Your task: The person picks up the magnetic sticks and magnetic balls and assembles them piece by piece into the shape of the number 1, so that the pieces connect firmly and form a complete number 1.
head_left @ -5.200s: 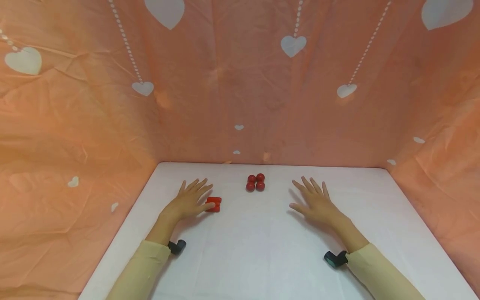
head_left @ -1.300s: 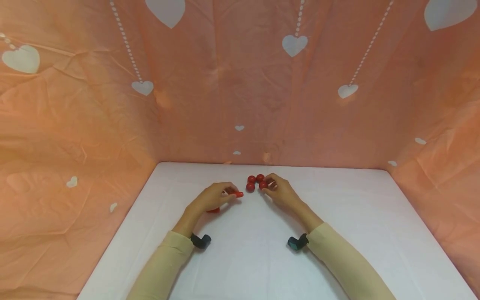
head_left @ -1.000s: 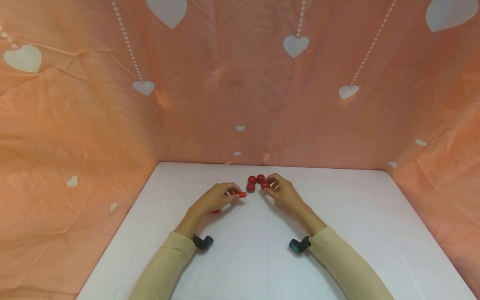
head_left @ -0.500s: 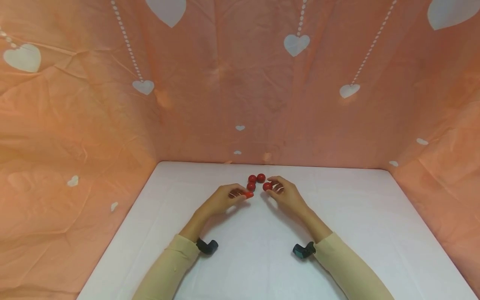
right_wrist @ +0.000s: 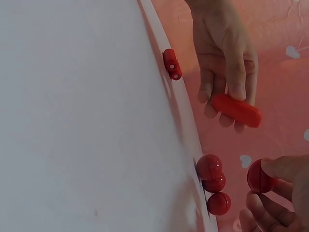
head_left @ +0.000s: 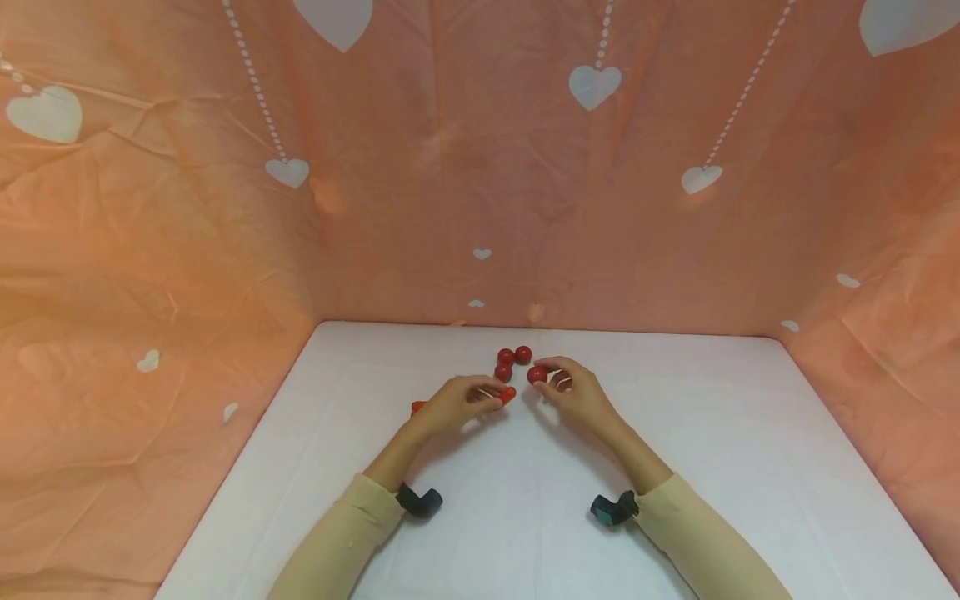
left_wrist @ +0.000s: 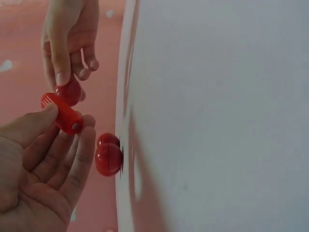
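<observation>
Left of the three red balls point(head_left: 506, 357), we see two red rods point(right_wrist: 172, 62) on the white surface point(head_left: 517, 517). Just in front of those balls, the left hand point(head_left: 453, 406) pinches a third rod point(head_left: 507, 394) between its fingers. To their right, the right hand point(head_left: 585, 400) grips a fourth ball point(head_left: 537, 375) in its fingers.

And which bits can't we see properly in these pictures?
- Head view: most of the two rods on the table, hidden behind the left hand.
- Left wrist view: part of the held ball, covered by the held rod and the right hand. The rod's pale marks are too small to read.
- Right wrist view: the rest of the right hand, cut off by the right edge.
</observation>
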Motion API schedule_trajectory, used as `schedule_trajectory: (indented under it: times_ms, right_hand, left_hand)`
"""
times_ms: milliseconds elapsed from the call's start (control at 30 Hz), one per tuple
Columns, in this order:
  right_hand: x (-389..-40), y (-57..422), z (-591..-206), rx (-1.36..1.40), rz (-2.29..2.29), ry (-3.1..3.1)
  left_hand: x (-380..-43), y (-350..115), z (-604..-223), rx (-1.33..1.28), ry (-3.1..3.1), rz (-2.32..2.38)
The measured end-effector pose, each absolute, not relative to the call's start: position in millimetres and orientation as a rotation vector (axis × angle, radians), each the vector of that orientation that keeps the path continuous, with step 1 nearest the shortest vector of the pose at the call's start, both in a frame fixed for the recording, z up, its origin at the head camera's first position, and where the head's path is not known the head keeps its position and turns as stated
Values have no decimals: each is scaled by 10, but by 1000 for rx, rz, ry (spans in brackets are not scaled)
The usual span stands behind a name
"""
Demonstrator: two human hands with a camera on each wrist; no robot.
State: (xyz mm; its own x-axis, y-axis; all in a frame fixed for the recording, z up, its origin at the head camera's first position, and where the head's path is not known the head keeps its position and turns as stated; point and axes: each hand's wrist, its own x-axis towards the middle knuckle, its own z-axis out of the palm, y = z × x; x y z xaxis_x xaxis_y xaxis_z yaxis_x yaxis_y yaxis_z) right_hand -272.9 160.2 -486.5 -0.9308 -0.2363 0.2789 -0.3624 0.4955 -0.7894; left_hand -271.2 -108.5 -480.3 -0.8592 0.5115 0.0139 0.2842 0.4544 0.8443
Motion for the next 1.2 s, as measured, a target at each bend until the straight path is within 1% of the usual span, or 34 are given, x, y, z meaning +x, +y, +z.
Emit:
schedule_trajectory:
  times_ms: [367, 600, 867, 1200]
  right_hand:
    - [-2663, 1615, -4868, 552, 1490, -2580]
    - [-2606, 1611, -4855, 553, 1541, -2581]
    - [-2563, 1591, -4867, 598, 1626, -2546]
    - [-2531, 1569, -4874, 613, 1627, -2559]
  left_hand:
    - [-2639, -973, -4884, 616, 2438, 1362]
    - [-2610, -907, -4914, 683, 2501, 1303]
    - [-2564, -869, -4879, 688, 2516, 1269]
    - [-2561, -831, -4892, 692, 2464, 1316]
